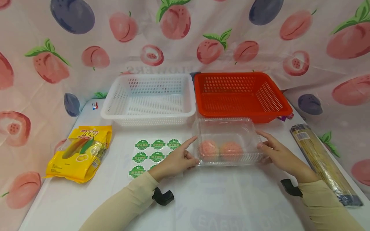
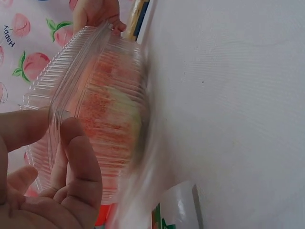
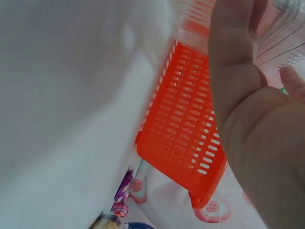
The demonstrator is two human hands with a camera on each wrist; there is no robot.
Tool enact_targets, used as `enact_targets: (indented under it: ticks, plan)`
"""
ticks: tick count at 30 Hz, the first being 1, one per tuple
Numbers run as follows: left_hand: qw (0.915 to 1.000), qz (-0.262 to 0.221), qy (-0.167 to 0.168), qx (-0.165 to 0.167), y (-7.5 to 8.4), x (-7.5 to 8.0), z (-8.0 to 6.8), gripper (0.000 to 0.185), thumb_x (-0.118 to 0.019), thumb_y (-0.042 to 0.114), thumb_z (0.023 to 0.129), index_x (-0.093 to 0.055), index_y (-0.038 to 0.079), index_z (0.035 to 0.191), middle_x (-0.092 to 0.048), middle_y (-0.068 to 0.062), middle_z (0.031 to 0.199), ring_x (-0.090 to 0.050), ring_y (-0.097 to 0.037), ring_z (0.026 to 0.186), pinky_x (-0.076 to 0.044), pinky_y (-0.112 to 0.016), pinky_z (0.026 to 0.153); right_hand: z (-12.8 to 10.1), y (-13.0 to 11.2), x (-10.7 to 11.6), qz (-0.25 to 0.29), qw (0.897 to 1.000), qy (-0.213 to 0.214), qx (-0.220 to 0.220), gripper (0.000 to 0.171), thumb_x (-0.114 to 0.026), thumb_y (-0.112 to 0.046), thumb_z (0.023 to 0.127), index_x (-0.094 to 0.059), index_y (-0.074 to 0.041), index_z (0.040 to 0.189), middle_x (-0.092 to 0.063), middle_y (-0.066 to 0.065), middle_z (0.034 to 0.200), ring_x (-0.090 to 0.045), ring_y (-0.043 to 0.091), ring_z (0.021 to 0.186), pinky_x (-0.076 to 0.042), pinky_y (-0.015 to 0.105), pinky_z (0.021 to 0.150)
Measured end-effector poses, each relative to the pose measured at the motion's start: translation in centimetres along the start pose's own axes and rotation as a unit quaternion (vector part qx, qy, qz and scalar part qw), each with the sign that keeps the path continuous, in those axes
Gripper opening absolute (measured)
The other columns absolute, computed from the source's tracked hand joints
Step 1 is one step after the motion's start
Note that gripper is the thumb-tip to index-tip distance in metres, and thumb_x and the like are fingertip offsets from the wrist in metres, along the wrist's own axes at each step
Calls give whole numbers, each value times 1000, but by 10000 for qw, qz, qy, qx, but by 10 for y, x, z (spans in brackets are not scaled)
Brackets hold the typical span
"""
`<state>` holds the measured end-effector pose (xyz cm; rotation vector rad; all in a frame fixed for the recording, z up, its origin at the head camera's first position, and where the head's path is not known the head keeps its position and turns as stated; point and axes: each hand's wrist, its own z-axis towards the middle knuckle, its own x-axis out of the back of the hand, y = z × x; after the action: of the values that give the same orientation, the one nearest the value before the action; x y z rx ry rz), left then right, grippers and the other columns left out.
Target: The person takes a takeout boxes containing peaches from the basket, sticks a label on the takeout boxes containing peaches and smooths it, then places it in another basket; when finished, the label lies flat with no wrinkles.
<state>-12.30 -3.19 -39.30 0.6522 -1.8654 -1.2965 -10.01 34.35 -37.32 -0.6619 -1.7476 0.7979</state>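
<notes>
A clear plastic clamshell box point(image 1: 225, 141) with its lid down stands on the white table, in front of the red basket. Inside lie two round pink-red peaches point(image 1: 232, 151), whose yellowish sides show in the left wrist view. At the box's left front corner is my left hand point(image 1: 177, 161), thumb and a finger pinching the rim point(image 2: 59, 114); its index finger points out along the side. My right hand point(image 1: 281, 157) grips the right edge of the box. Part of that grip is hidden in the right wrist view, where the palm point(image 3: 267, 124) fills much of the frame.
A white basket point(image 1: 148, 117) and a red basket point(image 1: 245, 115) stand side by side at the back. Left are a yellow snack bag point(image 1: 76, 157) and a sheet of green round stickers point(image 1: 142, 157). A long pack of noodle-like sticks point(image 1: 323, 163) lies right. Small wrapped candies point(image 3: 121, 198) lie beside the red basket.
</notes>
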Motion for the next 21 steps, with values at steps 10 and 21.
enact_targets:
  ticks: [10, 21]
  plan:
    - [9999, 77, 49, 85, -2, 9, -10, 81, -69, 24, 95, -22, 29, 160, -66, -3, 103, -68, -19, 92, -54, -33, 75, -2, -12, 7, -596, 9966, 541, 198, 67, -49, -35, 106, -20, -8, 160, -41, 34, 144, -45, 54, 125, -47, 66, 91]
    - [9953, 616, 750, 29, -11, 67, -39, 64, -69, 27, 95, -43, 11, 151, -58, -12, 136, -55, -28, 123, -49, -46, 98, -8, -78, -9, -708, 9797, 1070, 1543, 57, -68, -16, 96, -46, -3, 147, -53, 20, 139, -52, 38, 123, -42, 7, 88]
